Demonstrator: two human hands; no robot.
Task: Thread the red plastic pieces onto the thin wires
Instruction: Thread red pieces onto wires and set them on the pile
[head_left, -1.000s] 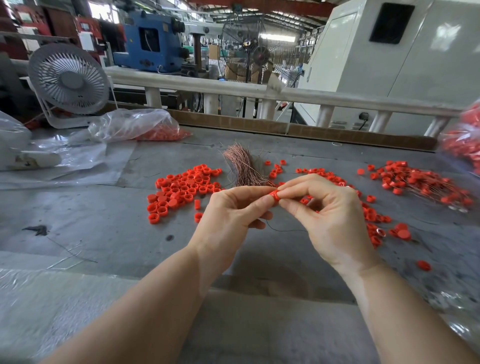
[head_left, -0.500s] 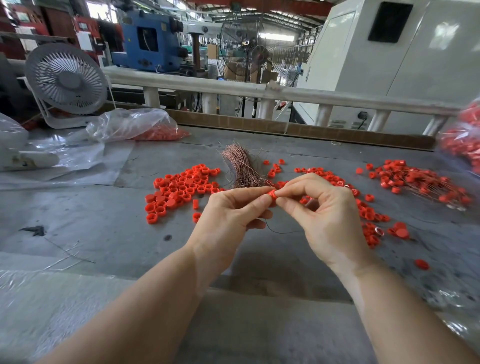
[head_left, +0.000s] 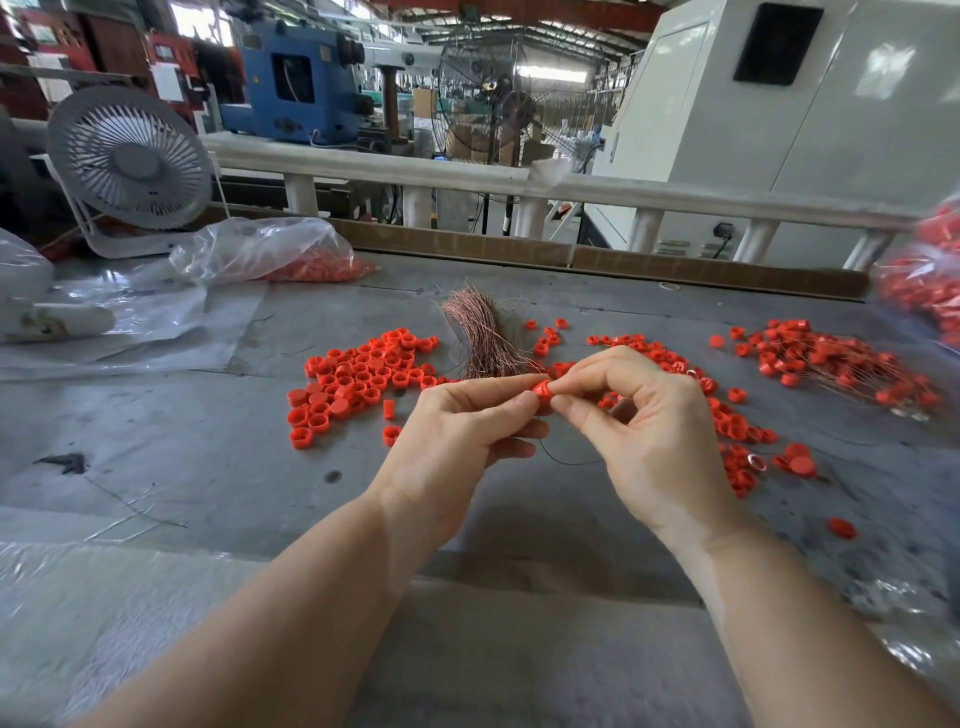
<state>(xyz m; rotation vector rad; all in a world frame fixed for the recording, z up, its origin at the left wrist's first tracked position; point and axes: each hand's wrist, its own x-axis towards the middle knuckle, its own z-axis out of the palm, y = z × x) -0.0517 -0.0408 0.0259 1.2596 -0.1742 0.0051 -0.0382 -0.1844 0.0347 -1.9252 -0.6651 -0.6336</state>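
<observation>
**Two hands pinch one red cap above the grey table**

Two bare hands meet over the middle of the flat grey table (head_left: 156, 447). The left hand (head_left: 457, 441) has its thumb and forefinger curled round a small red plastic ring-shaped cap (head_left: 542, 389), and the right hand (head_left: 649, 431) pinches the same cap from the other side with thumb and forefinger tips; its other fingers are bent and hold nothing that can be seen. A thin dark wire (head_left: 566, 460) curves out below the two hands, just above the table surface; whether it passes through the cap cannot be told.

Behind the hands lies a bundle of thin copper-coloured wires (head_left: 480, 332), fanned at its far end. To the left of it sits a dense heap of loose red plastic caps (head_left: 358, 376). Scattered red caps (head_left: 737, 431) lie to the right of the right hand, partly hidden by it. Farther right is a pile of red caps already on wires (head_left: 841, 364), the wires spreading toward the table edge.

At the far left a clear plastic bag holding red pieces (head_left: 270, 254) lies on the table, beside a grey round desk fan (head_left: 130, 161). A second bag of red caps (head_left: 930, 280) shows at the right edge.
</observation>
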